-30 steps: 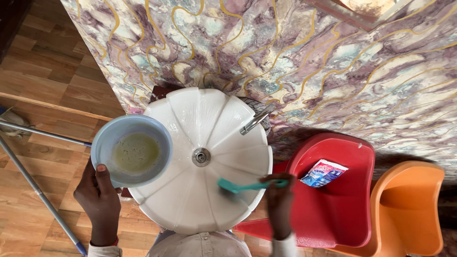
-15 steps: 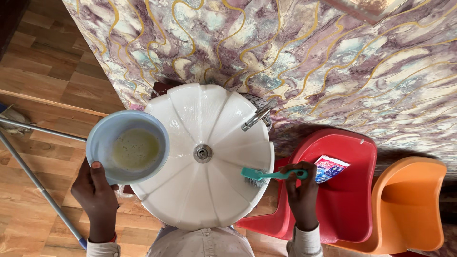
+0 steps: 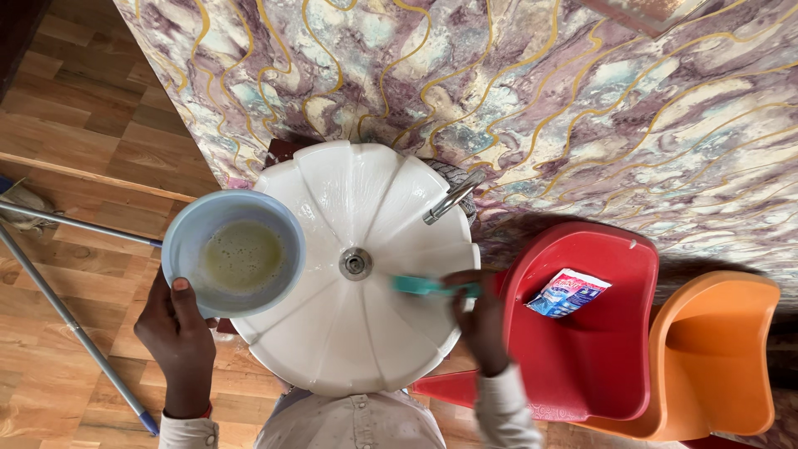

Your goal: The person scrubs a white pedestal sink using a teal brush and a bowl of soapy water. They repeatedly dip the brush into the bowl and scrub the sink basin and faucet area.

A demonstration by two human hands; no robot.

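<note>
The right hand [image 3: 478, 320] is over the near right part of the white basin [image 3: 332, 349], its fingers clenched around the handle of a teal scrub brush [image 3: 420, 286]. The brush lies nearly level, its long axis running left to right across the bowl: the head points toward the drain [image 3: 355, 263] and sits just to the right of it, the handle end buried in the grip. So the bristled end lies leftward and a touch away from the fingers, between them and the drain, with the metal tap [image 3: 453, 197] well up beyond it near the marbled wall [image 3: 582, 100]. The hand is blurred, so exactly how the fingers wrap cannot be read. On the other side, the left hand [image 3: 179, 341] grasps the rim of a pale blue bowl [image 3: 187, 241] holding cloudy yellowish liquid, thumb on the near edge, the bowl overlapping the basin's left rim. The right hand is plainly the nearer one to the brush. Beside it, a red chair [image 3: 598, 349] carries a small blue and white sachet [image 3: 568, 293], an orange chair [image 3: 715, 357] next along, and a mop handle [image 3: 66, 324] slants over the wooden floor [image 3: 75, 125].
</note>
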